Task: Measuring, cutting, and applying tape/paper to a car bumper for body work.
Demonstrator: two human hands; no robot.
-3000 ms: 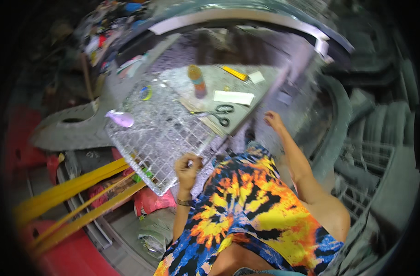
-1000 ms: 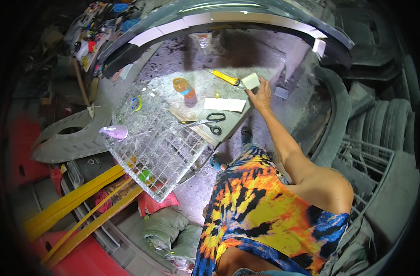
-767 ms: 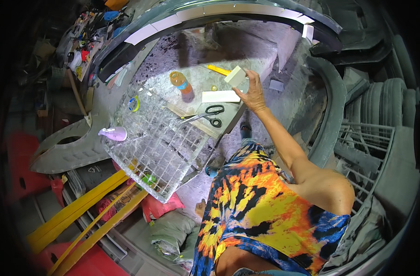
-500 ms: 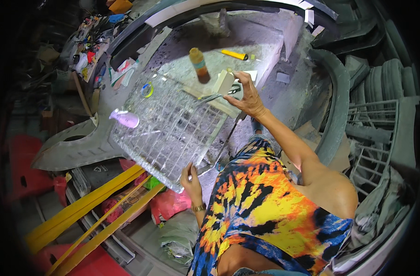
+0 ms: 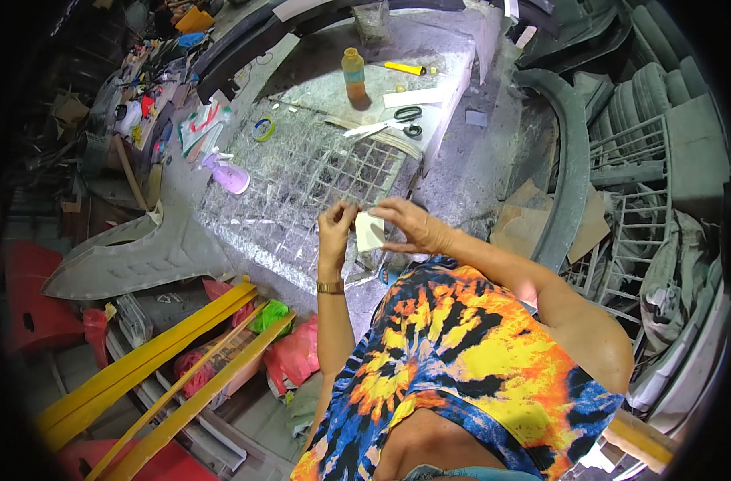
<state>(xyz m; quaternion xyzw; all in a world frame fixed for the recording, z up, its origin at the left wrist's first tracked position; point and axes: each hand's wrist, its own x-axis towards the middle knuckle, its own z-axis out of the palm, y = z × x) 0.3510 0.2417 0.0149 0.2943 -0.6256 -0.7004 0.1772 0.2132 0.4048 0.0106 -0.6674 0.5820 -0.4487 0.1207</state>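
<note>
My right hand (image 5: 418, 226) grips a pale cream rectangular block (image 5: 371, 232) between thumb and fingers, in front of my body above the near edge of a wire grid (image 5: 357, 172). Beside it, my left hand (image 5: 336, 220) is closed in a pinch, its fingertips at the block's upper left corner. Whatever lies between those fingertips is too small to make out. Farther off, scissors with black handles (image 5: 411, 120) lie on the work surface, blades toward the left. Behind them are a white strip (image 5: 413, 98) and a yellow-handled cutter (image 5: 404, 68).
A bottle of amber liquid (image 5: 354, 76) stands at the back. Left of the grid are a purple spray bottle (image 5: 228, 175) and a tape roll (image 5: 263, 128). Long yellow strips (image 5: 165, 353) lie at the lower left. A curved dark panel (image 5: 570, 160) bounds the right side.
My right hand has drawn the block back toward my body, and the scissors now lie on the surface. My left hand has risen to meet the block, its fingers pinched together.
</note>
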